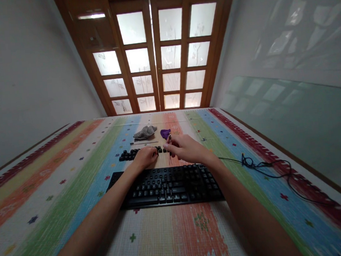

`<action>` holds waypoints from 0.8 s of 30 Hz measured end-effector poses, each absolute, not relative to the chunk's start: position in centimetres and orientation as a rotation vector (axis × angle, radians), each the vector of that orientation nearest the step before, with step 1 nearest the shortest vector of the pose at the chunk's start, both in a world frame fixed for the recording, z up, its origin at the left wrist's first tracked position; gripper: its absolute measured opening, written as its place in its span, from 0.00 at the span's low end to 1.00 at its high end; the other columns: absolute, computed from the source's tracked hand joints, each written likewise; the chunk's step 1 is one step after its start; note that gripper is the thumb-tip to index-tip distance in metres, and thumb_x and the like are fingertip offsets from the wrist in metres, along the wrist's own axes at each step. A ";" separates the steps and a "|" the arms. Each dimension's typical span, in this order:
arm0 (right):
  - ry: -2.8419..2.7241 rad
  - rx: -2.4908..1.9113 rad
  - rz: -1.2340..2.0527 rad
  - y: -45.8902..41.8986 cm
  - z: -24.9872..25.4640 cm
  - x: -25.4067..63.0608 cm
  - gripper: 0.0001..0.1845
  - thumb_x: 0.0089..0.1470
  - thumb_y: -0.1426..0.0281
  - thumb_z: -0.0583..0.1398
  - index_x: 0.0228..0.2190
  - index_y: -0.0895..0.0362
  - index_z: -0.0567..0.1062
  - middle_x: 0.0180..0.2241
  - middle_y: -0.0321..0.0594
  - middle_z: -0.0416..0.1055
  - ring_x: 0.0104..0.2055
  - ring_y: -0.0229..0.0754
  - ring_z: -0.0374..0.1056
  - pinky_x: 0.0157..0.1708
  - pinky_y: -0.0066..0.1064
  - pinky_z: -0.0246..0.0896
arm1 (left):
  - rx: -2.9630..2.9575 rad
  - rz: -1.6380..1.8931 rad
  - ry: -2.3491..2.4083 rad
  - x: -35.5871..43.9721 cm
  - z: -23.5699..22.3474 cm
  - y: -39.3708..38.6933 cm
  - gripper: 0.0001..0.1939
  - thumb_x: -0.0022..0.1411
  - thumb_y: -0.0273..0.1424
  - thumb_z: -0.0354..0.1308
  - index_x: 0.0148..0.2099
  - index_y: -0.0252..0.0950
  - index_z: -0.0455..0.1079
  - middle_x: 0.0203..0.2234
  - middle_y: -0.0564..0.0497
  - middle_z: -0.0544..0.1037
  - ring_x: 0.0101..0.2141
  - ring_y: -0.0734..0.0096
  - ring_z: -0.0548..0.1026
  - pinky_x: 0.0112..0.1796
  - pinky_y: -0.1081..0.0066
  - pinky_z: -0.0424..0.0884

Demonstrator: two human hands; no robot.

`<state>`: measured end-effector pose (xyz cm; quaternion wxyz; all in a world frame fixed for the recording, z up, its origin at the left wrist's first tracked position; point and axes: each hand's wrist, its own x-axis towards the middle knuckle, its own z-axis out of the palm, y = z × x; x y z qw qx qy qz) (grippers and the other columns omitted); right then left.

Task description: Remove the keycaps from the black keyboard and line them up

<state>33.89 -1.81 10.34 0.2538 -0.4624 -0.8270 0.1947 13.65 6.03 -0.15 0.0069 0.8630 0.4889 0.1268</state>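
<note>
My right hand (185, 147) pinches a wire keycap puller (169, 138), its thin wires hanging below the fingers, above the far side of the black keyboard (164, 188). Curled among loose black keycaps (128, 155), my left hand (145, 157) is closed; whatever its fingertips hold is hidden. The keycaps lie in rows behind the keyboard. Many keys sit on the board, and my forearms cover parts of both its ends.
Behind the keycaps lie a thin dark-ended rod (143, 142), a crumpled grey cloth (145, 132) and a purple cloth item (165, 134). A black cable (260, 165) loops across the right side of the striped tablecloth (155, 233).
</note>
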 end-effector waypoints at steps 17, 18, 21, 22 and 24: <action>-2.211 -1.187 0.591 -2.1 9.7 33.9 0.13 0.63 0.65 0.56 0.30 0.59 0.73 0.23 0.37 0.72 0.24 0.35 0.66 0.26 0.26 0.53 | 2.718 0.512 1.515 13.3 0.4 5.4 0.06 0.58 0.28 0.57 0.38 0.35 0.74 0.27 0.49 0.76 0.32 0.62 0.74 0.35 0.69 0.66; -2.208 -1.174 0.601 -2.2 9.6 33.9 0.12 0.62 0.65 0.57 0.30 0.59 0.73 0.23 0.37 0.72 0.24 0.35 0.66 0.26 0.26 0.53 | 2.714 0.542 1.504 13.1 0.6 5.1 0.06 0.59 0.27 0.57 0.38 0.35 0.74 0.26 0.49 0.75 0.31 0.63 0.74 0.34 0.69 0.66; -2.209 -1.117 0.641 -2.4 8.7 34.1 0.11 0.61 0.65 0.58 0.31 0.59 0.73 0.24 0.37 0.73 0.25 0.36 0.66 0.26 0.26 0.54 | 2.684 0.631 1.444 12.4 0.9 3.8 0.06 0.59 0.26 0.56 0.38 0.35 0.74 0.25 0.51 0.74 0.30 0.65 0.73 0.34 0.70 0.66; -2.207 -1.104 0.653 -2.6 8.3 34.1 0.12 0.62 0.65 0.57 0.29 0.59 0.73 0.25 0.37 0.73 0.25 0.35 0.66 0.26 0.26 0.55 | 2.673 0.651 1.410 12.2 1.0 3.3 0.06 0.59 0.26 0.56 0.38 0.35 0.74 0.25 0.51 0.74 0.30 0.66 0.72 0.34 0.70 0.67; -2.204 -1.052 0.722 -2.9 7.2 34.2 0.12 0.62 0.64 0.56 0.31 0.59 0.74 0.26 0.37 0.74 0.26 0.36 0.67 0.28 0.27 0.57 | 2.651 0.680 1.333 11.8 0.9 2.1 0.06 0.60 0.26 0.56 0.37 0.35 0.74 0.27 0.50 0.75 0.31 0.67 0.73 0.35 0.70 0.67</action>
